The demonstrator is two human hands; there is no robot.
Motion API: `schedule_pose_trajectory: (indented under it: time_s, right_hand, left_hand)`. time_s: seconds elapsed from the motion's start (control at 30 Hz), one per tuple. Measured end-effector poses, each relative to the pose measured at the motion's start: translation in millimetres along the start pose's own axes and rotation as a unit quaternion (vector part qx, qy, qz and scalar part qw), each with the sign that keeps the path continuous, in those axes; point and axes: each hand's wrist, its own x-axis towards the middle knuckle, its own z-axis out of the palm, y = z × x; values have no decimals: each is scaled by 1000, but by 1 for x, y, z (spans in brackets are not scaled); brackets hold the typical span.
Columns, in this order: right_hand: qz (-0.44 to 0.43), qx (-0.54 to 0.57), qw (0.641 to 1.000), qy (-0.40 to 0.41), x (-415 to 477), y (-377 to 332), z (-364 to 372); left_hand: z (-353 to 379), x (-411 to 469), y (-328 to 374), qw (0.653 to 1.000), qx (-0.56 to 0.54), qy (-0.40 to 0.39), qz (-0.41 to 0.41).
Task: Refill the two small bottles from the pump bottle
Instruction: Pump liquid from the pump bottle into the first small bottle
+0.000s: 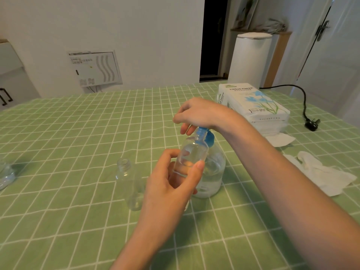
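While our left hand (171,184) pinches one small bottle (191,152) between thumb and fingers and holds it up with its mouth right at the blue spout (200,131), our right hand (198,114) lies curled over the top of the pump bottle (213,172). That big bottle stands near the middle of the green table (78,123). The other small bottle (126,174) stands open just left of our left hand, and a tissue pack (257,106) lies by the far right corner.

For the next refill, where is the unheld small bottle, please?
Head view, centre-left: the small bottle stands on the green tablecloth, just left of the left hand.
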Motion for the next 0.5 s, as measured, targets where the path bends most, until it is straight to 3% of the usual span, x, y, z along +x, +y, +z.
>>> schedule_pose_trajectory:
  time_s: [0.5]
  right_hand:
    - [-7,13,1000,12,-1,1,-1]
  left_hand:
    - [2,-2,2,1000,14,-2,-11]
